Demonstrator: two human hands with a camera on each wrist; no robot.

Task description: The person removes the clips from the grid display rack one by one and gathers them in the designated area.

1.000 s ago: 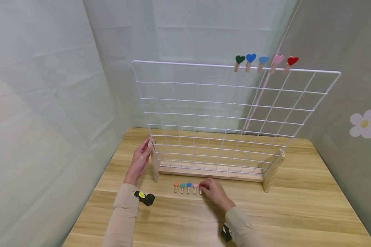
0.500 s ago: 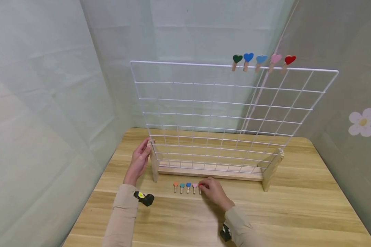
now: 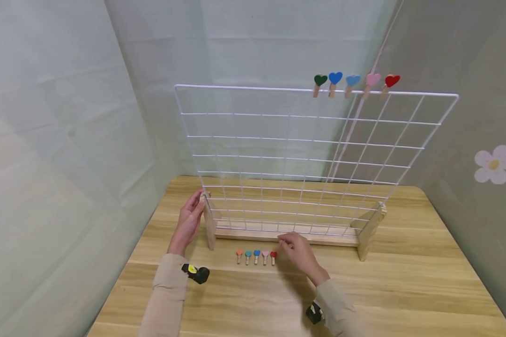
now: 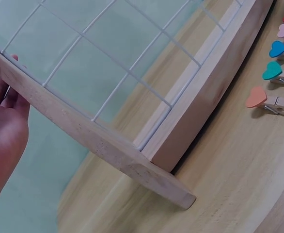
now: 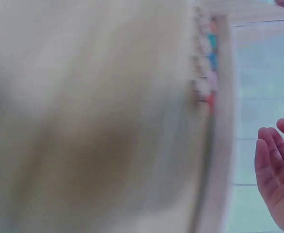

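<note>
Five small wooden heart-topped clothespins (image 3: 256,256) lie in a row at lower centre; five more (image 3: 352,84) clip the white wire grid panel's (image 3: 303,159) top right. Left hand (image 3: 189,220), fingers straight, rests against its wooden foot (image 3: 209,224). Right hand (image 3: 297,250) hovers beside the row, fingers loosely apart, empty.

White grid (image 3: 303,154), pale wood, heart clips in 5 colours

The 5 clips on the top wire (image 3: 352,84) run green, dark blue, light blue, pink, red; the 5 clips on the light wooden table (image 3: 255,256) run orange, teal, blue, pink, red. A white flower (image 3: 495,163) has a yellow centre.
</note>
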